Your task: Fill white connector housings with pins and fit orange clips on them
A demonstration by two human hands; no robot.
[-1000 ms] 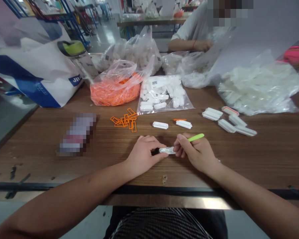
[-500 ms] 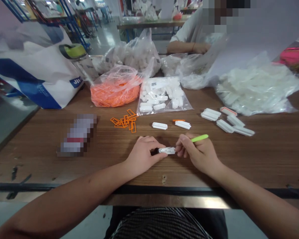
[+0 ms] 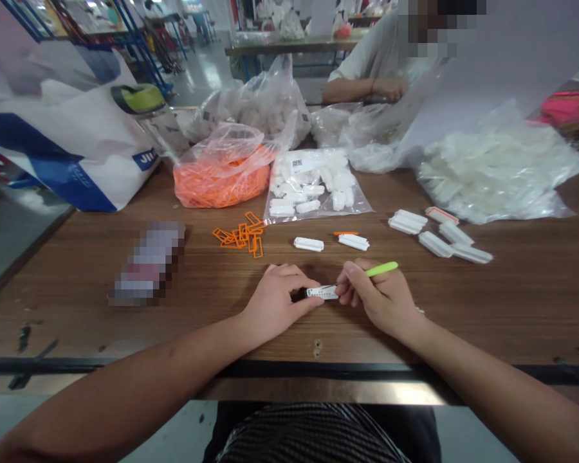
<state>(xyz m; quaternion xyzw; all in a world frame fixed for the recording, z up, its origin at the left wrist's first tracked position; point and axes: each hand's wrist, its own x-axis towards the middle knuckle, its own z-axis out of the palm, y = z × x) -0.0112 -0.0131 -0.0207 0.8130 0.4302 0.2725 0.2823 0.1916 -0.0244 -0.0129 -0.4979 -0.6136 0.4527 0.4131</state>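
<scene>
My left hand point(image 3: 276, 301) pinches a small white plastic part point(image 3: 322, 292) down on the wooden table point(image 3: 511, 302), near its front edge. My right hand point(image 3: 382, 297) grips a green-handled tool point(image 3: 381, 269), whose tip meets the right end of that white part. Just beyond my hands lie two loose white parts point(image 3: 309, 244) point(image 3: 354, 242) and a thin orange piece point(image 3: 345, 233). A small heap of orange rectangular frames point(image 3: 244, 235) lies to the far left of them.
Bags of orange frames point(image 3: 222, 177) and white parts point(image 3: 313, 183) stand at the back. Several white parts point(image 3: 439, 235) lie at right before a large clear bag point(image 3: 496, 170). A white-and-blue bag point(image 3: 72, 141) and a blurred object point(image 3: 147, 260) are left. Another person point(image 3: 371, 61) sits opposite.
The green tool's handle swung slightly right and back; otherwise both hands stay in place on the white part.
</scene>
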